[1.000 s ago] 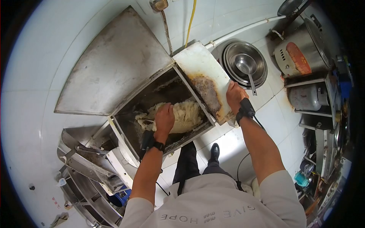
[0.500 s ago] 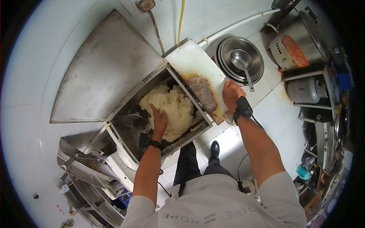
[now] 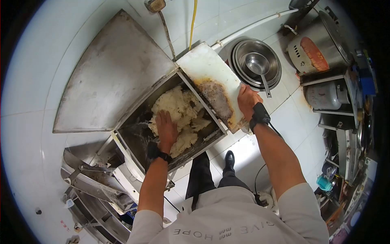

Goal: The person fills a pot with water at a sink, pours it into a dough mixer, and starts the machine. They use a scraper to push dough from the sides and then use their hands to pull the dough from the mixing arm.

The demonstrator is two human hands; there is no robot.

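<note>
A pale, ragged mass of dough [image 3: 172, 103] lies in the metal tub [image 3: 136, 152] of what looks like a dough mixer. On its near left side rests my left hand [image 3: 166, 129], palm down with the fingers stretched out and touching the dough. Torn strands and a separate-looking lump show to the right of that hand. My right hand [image 3: 248, 102] is curled over the right edge of the machine's white, rust-stained housing [image 3: 207, 65]; its fingertips are partly hidden. Both wrists wear black bands.
The tub's metal lid [image 3: 115, 77] stands raised at the left. Nested steel bowls [image 3: 239, 61] with a ladle [image 3: 258, 65] sit beyond the housing. At the right are a large steel pot [image 3: 325, 49] and a gas cylinder [image 3: 323, 96]. Another metal machine [image 3: 87, 171] stands at lower left.
The dough has shifted and broken up, with loose strands and a lower lump now showing. My left hand has gone from a pointing shape to fingers laid on the dough. My right hand stays put.
</note>
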